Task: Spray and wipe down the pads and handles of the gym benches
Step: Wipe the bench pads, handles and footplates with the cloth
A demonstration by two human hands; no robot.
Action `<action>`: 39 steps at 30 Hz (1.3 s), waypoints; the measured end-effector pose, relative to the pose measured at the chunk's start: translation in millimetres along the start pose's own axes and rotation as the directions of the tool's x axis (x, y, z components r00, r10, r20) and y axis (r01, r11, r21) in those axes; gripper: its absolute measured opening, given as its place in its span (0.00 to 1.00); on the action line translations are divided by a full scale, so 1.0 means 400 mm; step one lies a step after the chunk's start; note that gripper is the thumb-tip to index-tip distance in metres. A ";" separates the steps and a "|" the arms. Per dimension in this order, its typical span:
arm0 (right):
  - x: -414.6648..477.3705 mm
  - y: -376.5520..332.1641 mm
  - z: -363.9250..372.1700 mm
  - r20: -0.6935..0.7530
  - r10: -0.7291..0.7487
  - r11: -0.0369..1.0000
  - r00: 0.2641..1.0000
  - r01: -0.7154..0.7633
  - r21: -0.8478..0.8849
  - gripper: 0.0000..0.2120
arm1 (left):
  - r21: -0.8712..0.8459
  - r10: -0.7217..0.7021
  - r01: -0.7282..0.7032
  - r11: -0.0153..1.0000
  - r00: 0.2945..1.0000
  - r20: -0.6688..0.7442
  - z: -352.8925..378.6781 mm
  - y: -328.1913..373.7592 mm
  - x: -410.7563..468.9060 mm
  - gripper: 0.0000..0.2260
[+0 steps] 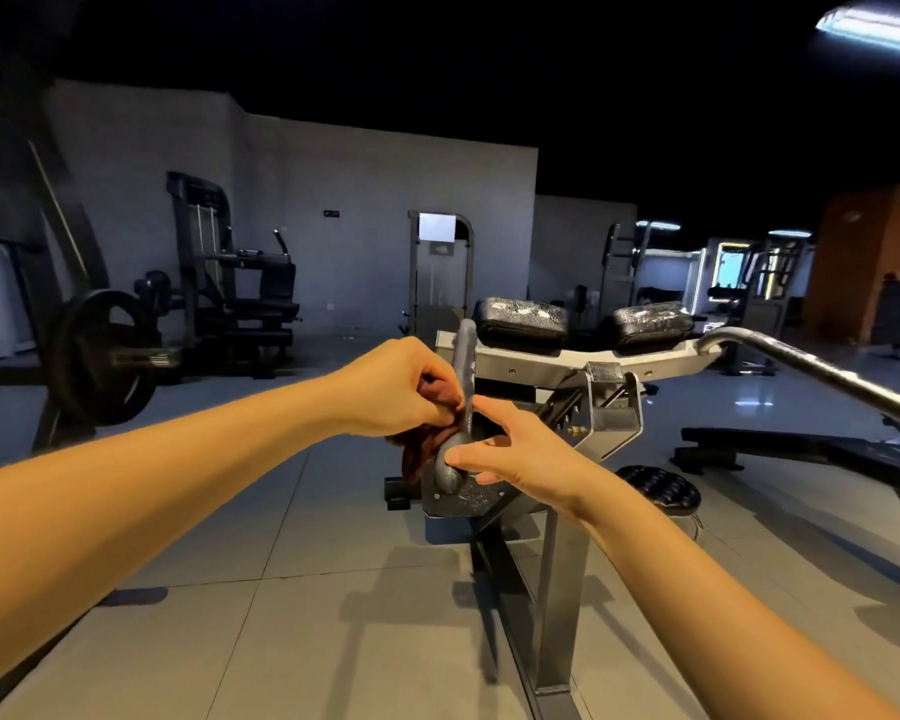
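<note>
A grey upright handle [463,366] rises from the frame of a gym machine in front of me. My left hand [401,387] grips a dark red cloth [422,449] and holds it against the left side of the handle. My right hand [510,454] is at the handle's lower part, thumb and forefinger spread around it, the other fingers partly hidden. Two black pads [523,317] [650,322], speckled with droplets, sit on the pale crossbar [541,356] just behind the handle. No spray bottle is in view.
A chrome bar [811,368] slants in from the right edge. A flat black bench [780,446] lies on the floor at right, a round black pad [661,485] below the machine. A barbell with plates [105,356] stands left; other machines line the back wall.
</note>
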State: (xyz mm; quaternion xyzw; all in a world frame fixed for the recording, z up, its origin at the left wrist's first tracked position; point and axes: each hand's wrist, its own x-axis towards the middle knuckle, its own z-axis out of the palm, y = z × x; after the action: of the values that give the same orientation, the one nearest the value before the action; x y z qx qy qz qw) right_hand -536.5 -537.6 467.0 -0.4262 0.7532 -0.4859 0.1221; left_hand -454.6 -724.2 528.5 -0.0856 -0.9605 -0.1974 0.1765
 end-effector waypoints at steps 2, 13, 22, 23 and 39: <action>0.004 0.008 -0.001 -0.003 -0.004 1.000 1.000 0.004 0.005 0.34 | 0.082 -0.027 0.036 0.996 0.994 -0.107 0.011 -0.008 0.058 0.03; 0.001 0.000 0.000 -0.010 -0.035 0.999 0.999 0.034 -0.017 0.28 | -0.026 -0.046 0.048 0.998 0.996 0.078 -0.013 -0.013 0.005 0.04; 0.017 0.035 -0.005 -0.004 -0.019 1.000 1.000 0.019 -0.012 0.49 | 0.055 -0.156 0.174 0.983 0.959 -0.238 0.024 -0.040 0.166 0.02; 0.017 0.035 -0.005 -0.004 -0.027 0.999 1.000 0.027 -0.023 0.51 | 0.053 -0.153 0.168 0.984 0.963 -0.222 0.023 -0.039 0.152 0.02; 0.014 0.020 -0.016 -0.020 0.000 0.998 1.000 -0.001 -0.069 0.50 | -0.343 -0.327 0.248 0.906 0.925 -0.195 -0.029 0.016 -0.002 0.03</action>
State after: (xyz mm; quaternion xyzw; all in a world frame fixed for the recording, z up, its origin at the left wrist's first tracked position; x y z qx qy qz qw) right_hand -547.9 -536.5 464.7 -0.4250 0.7708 -0.4640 0.0997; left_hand -448.7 -723.3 540.5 0.0566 -0.8894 -0.3799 0.2479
